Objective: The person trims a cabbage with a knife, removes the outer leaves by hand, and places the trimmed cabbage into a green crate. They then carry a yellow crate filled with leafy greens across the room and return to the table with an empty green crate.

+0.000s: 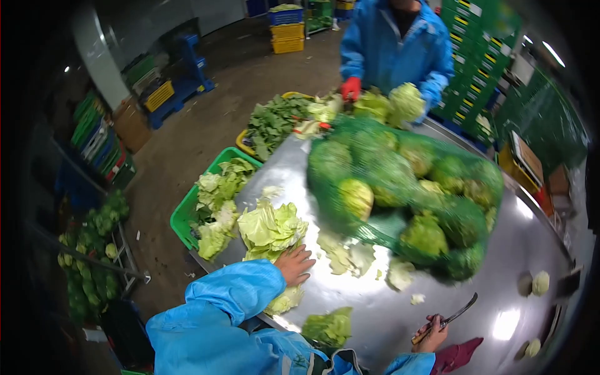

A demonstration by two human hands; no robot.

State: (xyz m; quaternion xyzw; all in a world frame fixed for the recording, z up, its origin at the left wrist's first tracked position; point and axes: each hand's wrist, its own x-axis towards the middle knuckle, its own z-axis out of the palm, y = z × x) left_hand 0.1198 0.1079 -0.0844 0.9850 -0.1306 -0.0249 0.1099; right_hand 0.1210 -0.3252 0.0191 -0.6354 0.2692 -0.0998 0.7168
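Left hand spread wide on the pale leaf pile, left side of the desk, and the right hand gripping a curved knife! Plenty looks done: loose leaves heaped in the green crate. Plenty left too, I'd say: whole cabbages bulge inside the green net, far side.

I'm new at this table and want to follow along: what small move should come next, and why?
Probably slide the left hand toward the green crate, pushing the loose leaves off the table. They lie right by that hand, the crate sits at the table's edge with similar leaves inside, and the right hand holds the curved knife well apart.
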